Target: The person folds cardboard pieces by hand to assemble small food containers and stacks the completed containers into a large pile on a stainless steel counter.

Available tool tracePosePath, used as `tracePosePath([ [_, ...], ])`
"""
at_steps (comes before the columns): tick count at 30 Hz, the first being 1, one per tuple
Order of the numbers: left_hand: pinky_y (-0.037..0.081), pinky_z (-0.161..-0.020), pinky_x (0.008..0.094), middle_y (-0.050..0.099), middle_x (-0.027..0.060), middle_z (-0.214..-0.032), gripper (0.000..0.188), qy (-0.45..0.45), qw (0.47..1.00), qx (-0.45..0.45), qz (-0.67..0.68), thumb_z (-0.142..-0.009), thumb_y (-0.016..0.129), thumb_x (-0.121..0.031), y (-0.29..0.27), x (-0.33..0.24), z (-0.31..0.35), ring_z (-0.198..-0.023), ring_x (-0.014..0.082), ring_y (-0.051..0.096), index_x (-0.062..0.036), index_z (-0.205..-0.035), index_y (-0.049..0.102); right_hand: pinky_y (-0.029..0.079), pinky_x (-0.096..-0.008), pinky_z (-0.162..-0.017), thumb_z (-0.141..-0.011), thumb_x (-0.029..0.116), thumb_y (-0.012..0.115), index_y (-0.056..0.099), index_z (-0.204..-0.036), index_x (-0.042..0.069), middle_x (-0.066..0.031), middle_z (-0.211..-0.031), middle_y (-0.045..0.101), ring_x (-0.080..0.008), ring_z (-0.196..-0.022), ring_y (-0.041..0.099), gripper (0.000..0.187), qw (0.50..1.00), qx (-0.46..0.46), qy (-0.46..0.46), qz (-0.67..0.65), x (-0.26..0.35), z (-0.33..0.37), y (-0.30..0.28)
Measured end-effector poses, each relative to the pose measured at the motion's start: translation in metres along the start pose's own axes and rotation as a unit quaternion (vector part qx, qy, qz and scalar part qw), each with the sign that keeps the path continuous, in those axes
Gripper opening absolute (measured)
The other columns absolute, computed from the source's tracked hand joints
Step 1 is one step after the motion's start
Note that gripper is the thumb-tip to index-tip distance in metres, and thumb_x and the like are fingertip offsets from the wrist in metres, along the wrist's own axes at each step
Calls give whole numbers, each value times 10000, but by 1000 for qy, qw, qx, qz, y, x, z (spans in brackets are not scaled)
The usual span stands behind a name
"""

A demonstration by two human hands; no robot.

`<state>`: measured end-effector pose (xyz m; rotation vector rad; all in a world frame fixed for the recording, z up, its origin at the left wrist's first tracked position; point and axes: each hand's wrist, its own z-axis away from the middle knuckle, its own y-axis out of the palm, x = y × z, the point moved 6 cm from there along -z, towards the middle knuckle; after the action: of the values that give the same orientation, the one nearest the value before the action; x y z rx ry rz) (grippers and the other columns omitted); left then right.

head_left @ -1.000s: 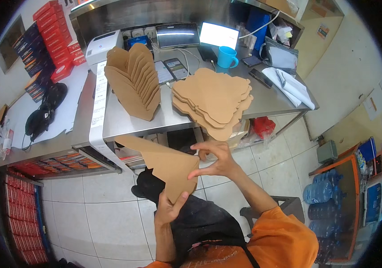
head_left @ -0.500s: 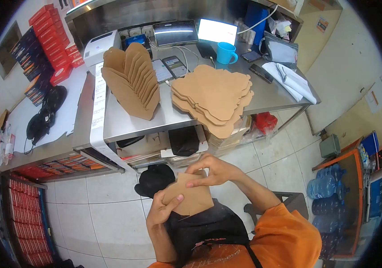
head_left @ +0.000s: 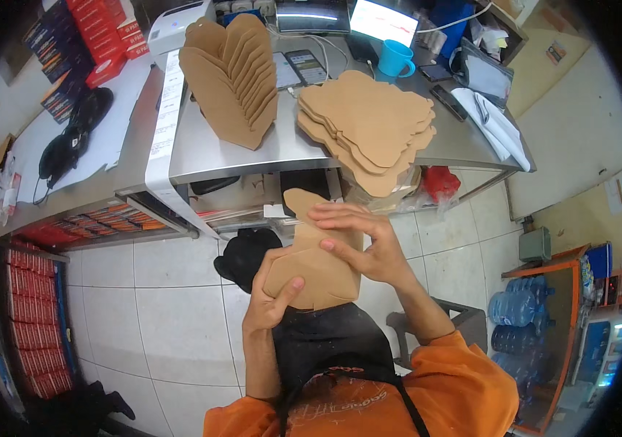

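Above my lap I hold a brown cardboard box (head_left: 318,274), partly folded, with one flap standing up at its far end. My left hand (head_left: 271,291) grips its left side, thumb pressed on the front panel. On the far right side lies my right hand (head_left: 362,244), its fingers along the upper flap and its thumb on the panel. Beyond, on the metal table, a stack of flat cardboard blanks (head_left: 369,120) lies to the right. A row of nested folded cardboard boxes (head_left: 231,84) stands to the left of it.
Behind the cardboard are a blue mug (head_left: 396,58), phones (head_left: 306,67), a bright screen (head_left: 386,20) and a white printer (head_left: 178,25). A paper strip (head_left: 159,153) hangs over the table edge. A black cap-like item (head_left: 245,258) is below, left of my hands. Water bottles (head_left: 512,308) stand at right.
The box's far flap now stands up, and my right hand has shifted from pinching the top edge to lying along the flap. My view has tilted downward.
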<state>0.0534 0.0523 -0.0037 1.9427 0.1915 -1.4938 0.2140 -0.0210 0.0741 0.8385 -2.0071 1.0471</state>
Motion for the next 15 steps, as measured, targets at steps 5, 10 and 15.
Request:
tracePosePath([
  [5, 435, -944, 304, 592, 102, -1151, 307, 34, 984, 7, 177, -912, 653, -42, 0, 12, 0, -1107, 147, 545, -29, -1166, 480, 458, -385, -1004, -837, 35, 729, 694, -1121, 16, -159, -1187, 677, -260, -1132, 629, 287, 994, 19, 41, -96, 4, -1, 10],
  [10, 468, -911, 298, 628, 112, -1116, 258, 13, 986, -34, 161, -909, 661, -39, -3, 20, -6, -1044, 158, 597, -8, -1130, 532, 491, -278, -852, -855, 124, 745, 726, -982, -8, -108, -1030, 727, -135, -946, 645, 185, 963, 52, 171, -202, -33, 4, 12],
  [15, 489, -911, 293, 661, 120, -1085, 254, -3, 988, -126, 85, -913, 672, -75, -13, 19, -9, -1007, 177, 637, 25, -1131, 590, 515, -269, -733, -851, 97, 732, 719, -882, -25, -105, -861, 730, -123, -786, 666, 126, 988, -22, 115, -102, -32, 8, 11],
])
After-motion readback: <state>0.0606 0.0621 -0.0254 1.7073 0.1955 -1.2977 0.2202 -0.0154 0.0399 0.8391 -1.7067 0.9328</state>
